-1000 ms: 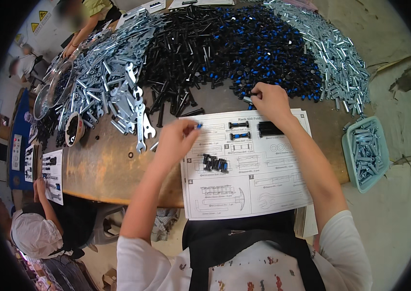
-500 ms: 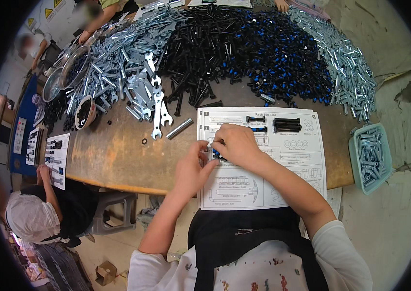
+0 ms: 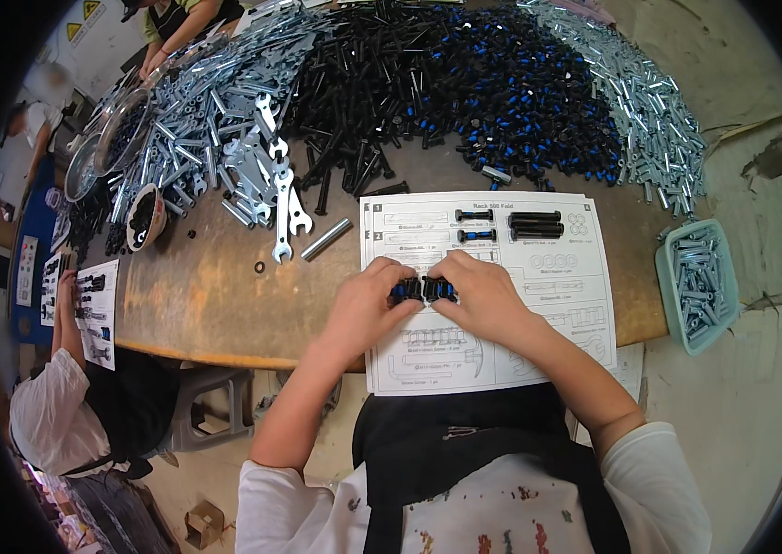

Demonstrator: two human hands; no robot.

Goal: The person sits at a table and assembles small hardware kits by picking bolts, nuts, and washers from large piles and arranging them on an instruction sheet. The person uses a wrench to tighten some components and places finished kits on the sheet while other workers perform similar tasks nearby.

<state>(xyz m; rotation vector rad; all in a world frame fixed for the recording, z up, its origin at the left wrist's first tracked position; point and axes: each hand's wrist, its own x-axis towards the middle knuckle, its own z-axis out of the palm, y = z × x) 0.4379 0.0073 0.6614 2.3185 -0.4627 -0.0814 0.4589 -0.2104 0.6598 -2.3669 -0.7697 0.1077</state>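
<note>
Both hands in close now, over the L half of a white printed sheet (image 3: 576, 247) on the brown, worn bench (image 3: 206, 314): L hand (image 3: 365, 303) and R hand (image 3: 481, 297) face each other w/ a cluster of short black bolts w/ blue bands (image 3: 407, 292) btwn them. L fingers bent, gripping the cluster's L end w/ the thumb at the near side; R fingers doing likewise at the R end, tips pointing in. Can't tell if the bolts touch paper or sit just off it. Up top on the sheet, just beyond the R hand, two black-and-blue bolts (image 3: 476, 236) lie one above the other, & to their R a stack of long black bolts (image 3: 535, 224). Off the sheet's L edge, a plain silver metal tube (image 3: 326, 239) lies at a slant, w/ flat silver open-ended wrenches (image 3: 282, 212) near it & a small dark ring (image 3: 259, 267) alone on the wood. Far side: big heap of black bolts (image 3: 354, 83) mid-L, black-and-blue heap (image 3: 539, 102) next to it, silver sleeves (image 3: 654, 120) far R. R edge: pale green plastic basket (image 3: 734, 277) full of silver parts.
</note>
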